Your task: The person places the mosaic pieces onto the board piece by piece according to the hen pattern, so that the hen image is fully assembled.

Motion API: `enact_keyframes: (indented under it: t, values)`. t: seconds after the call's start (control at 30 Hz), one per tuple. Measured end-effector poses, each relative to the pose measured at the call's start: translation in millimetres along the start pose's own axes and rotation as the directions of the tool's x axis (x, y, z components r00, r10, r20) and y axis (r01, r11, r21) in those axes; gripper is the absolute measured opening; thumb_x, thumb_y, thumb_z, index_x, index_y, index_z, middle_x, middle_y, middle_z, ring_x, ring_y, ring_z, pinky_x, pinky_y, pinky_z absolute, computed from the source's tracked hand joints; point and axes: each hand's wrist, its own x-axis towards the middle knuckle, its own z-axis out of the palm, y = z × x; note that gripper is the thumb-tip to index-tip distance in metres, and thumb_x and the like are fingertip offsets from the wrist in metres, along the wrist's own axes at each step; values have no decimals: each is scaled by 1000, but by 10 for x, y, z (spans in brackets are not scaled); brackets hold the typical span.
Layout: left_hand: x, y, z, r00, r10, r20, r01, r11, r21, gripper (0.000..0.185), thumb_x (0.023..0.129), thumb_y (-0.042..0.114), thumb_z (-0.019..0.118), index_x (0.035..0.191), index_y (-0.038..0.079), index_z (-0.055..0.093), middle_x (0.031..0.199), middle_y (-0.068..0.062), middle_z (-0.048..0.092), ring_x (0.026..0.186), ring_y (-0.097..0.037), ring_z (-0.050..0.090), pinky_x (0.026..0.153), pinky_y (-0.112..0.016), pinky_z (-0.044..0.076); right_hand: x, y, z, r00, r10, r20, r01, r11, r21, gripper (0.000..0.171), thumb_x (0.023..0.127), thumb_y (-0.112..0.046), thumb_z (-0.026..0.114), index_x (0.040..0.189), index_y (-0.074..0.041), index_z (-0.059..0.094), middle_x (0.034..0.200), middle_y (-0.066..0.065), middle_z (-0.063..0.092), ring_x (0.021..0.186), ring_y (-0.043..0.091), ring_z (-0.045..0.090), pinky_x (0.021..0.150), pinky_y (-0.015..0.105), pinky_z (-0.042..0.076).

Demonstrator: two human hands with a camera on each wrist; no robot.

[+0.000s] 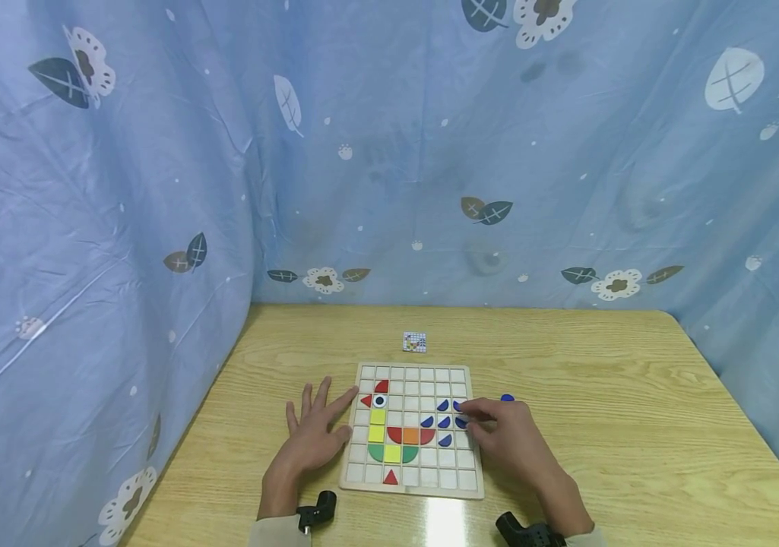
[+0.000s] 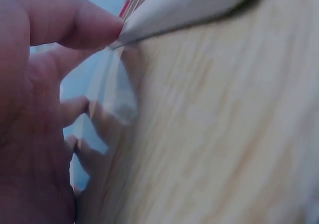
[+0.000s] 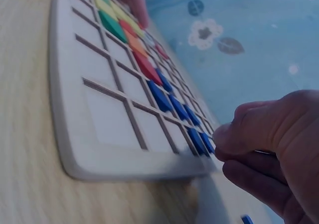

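Observation:
A wooden grid board lies on the table and carries a bird-like figure of red, yellow, orange, green and blue pieces. My left hand lies flat on the table, fingers spread, with thumb and forefinger against the board's left edge. My right hand reaches over the board's right side, its curled fingertips pinching a blue piece in a cell beside the other blue pieces. One loose blue piece lies on the table just right of the board.
A small pattern card lies beyond the board's far edge. The wooden table is walled in at the back and on both sides by a blue leaf-print curtain.

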Motion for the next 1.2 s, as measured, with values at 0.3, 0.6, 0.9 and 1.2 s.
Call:
enact_keyframes:
  t: [0.3,0.6,0.9,1.2]
  values:
    - [-9,-3,0,1000,12,-4,-12,1000,-9,66,98,14,67,162,25,57,183,-23,16,168,-54,-6,124,-79,-19,-176,234,-323,994,43,-100,-40,999,34,24,94,-9,85,118,-12,85,114,1,85,100,21,83,88,35,66]
    - [-1,1,-15,1000,20,0,-20,999,-34,65,97,14,71,161,23,59,182,-25,16,168,-55,-7,124,-79,-19,-408,487,-592,982,78,-169,-75,997,22,31,90,-18,91,120,-11,84,114,2,85,102,14,83,82,9,56]
    - [3,-24,5,999,39,-26,-40,999,-31,65,96,15,72,160,21,60,181,-27,18,167,-57,-5,123,-80,-18,-402,591,-607,979,75,-188,-67,996,51,32,92,-19,90,122,-9,83,115,7,85,102,7,81,81,6,56]
    - [-9,-24,-9,1000,15,-4,-15,1000,-15,66,98,16,72,161,26,58,182,-24,16,168,-55,-7,124,-79,-19,-142,610,-433,985,85,-151,-83,996,17,31,93,-14,88,122,-7,82,112,7,85,98,15,82,82,17,62]
